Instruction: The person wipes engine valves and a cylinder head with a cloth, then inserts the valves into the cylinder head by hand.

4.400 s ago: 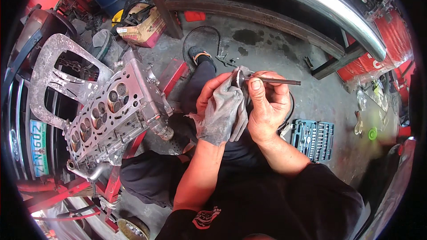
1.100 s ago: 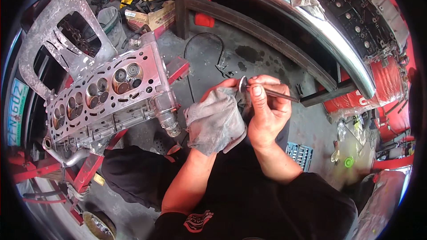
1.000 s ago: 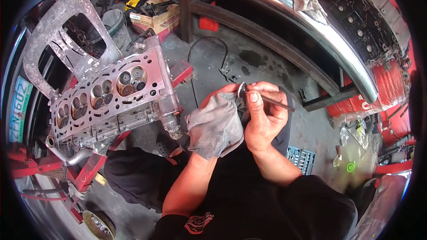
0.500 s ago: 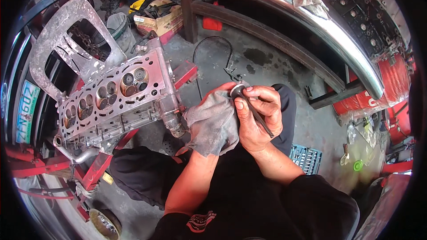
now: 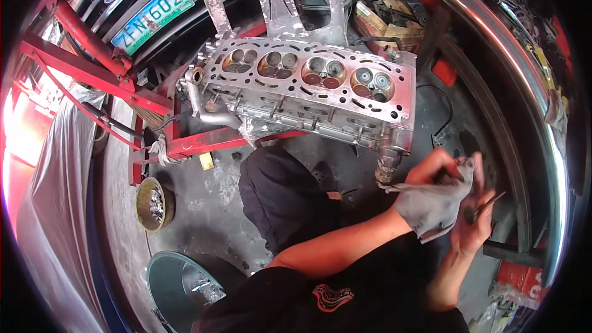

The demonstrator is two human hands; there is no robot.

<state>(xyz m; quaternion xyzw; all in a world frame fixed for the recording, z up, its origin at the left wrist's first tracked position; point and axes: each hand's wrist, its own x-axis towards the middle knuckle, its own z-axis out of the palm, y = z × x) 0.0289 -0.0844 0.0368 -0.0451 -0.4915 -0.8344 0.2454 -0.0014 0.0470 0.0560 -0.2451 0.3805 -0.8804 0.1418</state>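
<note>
At right of centre my left hand (image 5: pixel 431 172) is closed on a crumpled grey cloth (image 5: pixel 431 206), which drapes over its wrist. Beside it my right hand (image 5: pixel 475 222) grips a dark engine valve (image 5: pixel 496 198) with a thin stem; its head is hard to make out through blur and the cloth. Close by on the left lies a metal cylinder head (image 5: pixel 324 102), with several combustion chambers facing up and a pipe fitting at its near right corner, set on a red steel frame (image 5: pixel 209 142) against a worn, paint-spotted plastic chair (image 5: pixel 274 6).
A basin of small metal parts (image 5: pixel 154 200) and a teal bucket (image 5: pixel 185 290) stand on the floor at lower left. A chrome bumper (image 5: pixel 558 197) curves down the right side. A covered object (image 5: pixel 65 197) is at left, a cardboard box (image 5: pixel 398 31) at the back.
The view has swung left, bringing the cylinder head to the centre. My hands, still holding cloth and valve, appear further right and are tilted, the right partly behind the cloth.
</note>
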